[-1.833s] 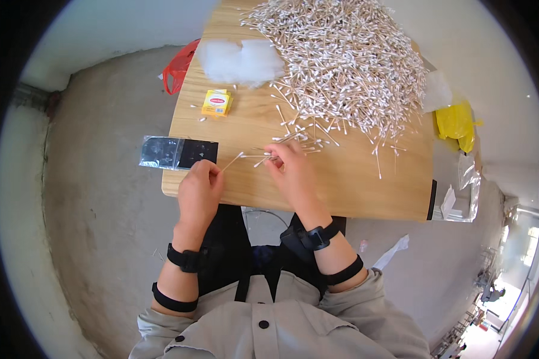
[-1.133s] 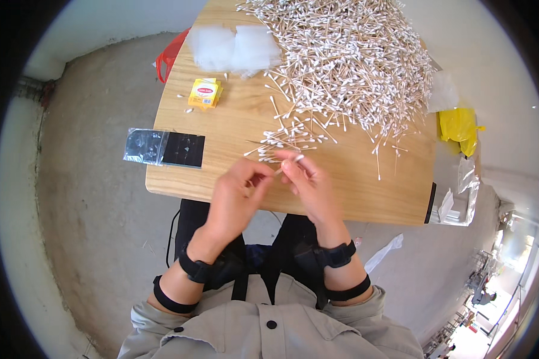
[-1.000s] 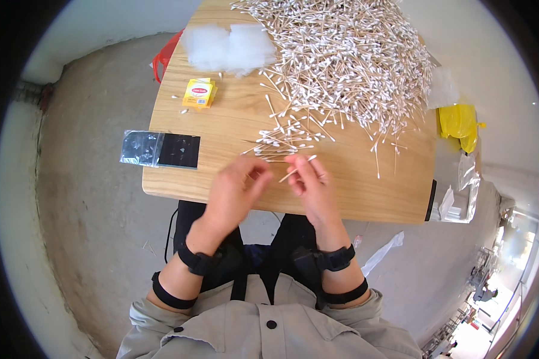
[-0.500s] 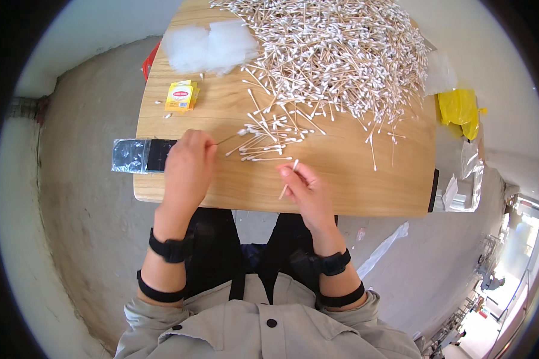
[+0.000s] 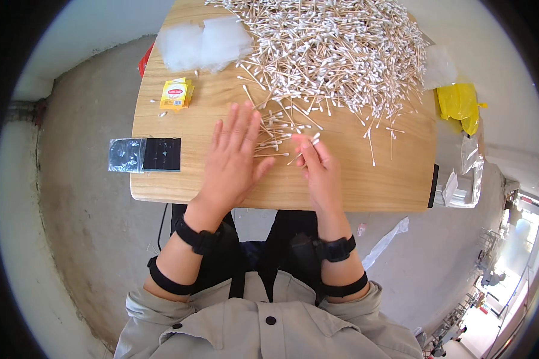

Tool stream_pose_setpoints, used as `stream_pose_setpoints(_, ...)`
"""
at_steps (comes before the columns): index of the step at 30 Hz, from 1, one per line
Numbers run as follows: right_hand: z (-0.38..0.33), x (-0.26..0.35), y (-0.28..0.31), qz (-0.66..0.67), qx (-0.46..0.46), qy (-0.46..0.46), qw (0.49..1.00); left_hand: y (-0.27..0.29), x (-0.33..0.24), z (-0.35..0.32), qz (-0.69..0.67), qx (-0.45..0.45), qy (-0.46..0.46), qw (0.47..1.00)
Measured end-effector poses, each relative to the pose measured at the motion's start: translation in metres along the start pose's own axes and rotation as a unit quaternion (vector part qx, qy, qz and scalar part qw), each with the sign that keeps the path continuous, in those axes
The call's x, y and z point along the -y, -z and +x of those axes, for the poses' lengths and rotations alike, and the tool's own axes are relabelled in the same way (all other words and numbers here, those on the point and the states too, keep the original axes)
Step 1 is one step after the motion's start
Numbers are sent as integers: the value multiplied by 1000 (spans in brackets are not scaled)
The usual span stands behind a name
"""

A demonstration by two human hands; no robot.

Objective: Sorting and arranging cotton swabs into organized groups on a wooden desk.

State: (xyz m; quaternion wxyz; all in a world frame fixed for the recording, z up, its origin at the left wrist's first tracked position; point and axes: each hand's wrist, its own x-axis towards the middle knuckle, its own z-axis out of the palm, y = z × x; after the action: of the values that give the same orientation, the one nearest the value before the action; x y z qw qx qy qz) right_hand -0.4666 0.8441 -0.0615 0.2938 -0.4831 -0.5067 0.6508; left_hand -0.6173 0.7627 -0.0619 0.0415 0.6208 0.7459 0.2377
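Note:
Palm down, my left hand (image 5: 232, 155) is spread over the left side of a small group of cotton swabs (image 5: 275, 130), hiding some of them. No object shows in its fingers. To the right of that group, my right hand (image 5: 321, 173) pinches cotton swabs (image 5: 315, 138) between thumb and fingers; white tips stick out above the fingertips, and a stick end shows below. I cannot tell exactly how many it holds. Beyond both hands lies a large heap of cotton swabs (image 5: 341, 54) with white tips and wooden sticks.
On the wooden table (image 5: 371, 188), a stack of yellow cards (image 5: 175, 94) and clear plastic bags (image 5: 203, 45) lie at the left. A phone (image 5: 161, 154) in a plastic sleeve overhangs the left edge. Right of the table are a yellow bag (image 5: 458, 103) and clear plastic wrapping (image 5: 455, 190).
My left hand has moved right, from beside the phone to over the small group, and its fingers have spread. My right hand has shifted slightly right and away from me, still pinching.

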Motion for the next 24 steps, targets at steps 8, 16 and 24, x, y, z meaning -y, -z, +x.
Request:
stream_pose_setpoints(8,29,9,-16,-283,71,106,951,-12,-7,-41,51,88,16,995)
stream_pose_setpoints(16,33,7,-31,-400,171,196,879,-11,-8,-50,8,75,34,997)
stream_pose_setpoints(24,25,6,-19,-103,51,48,992,-7,-6,-52,-11,74,27,997)
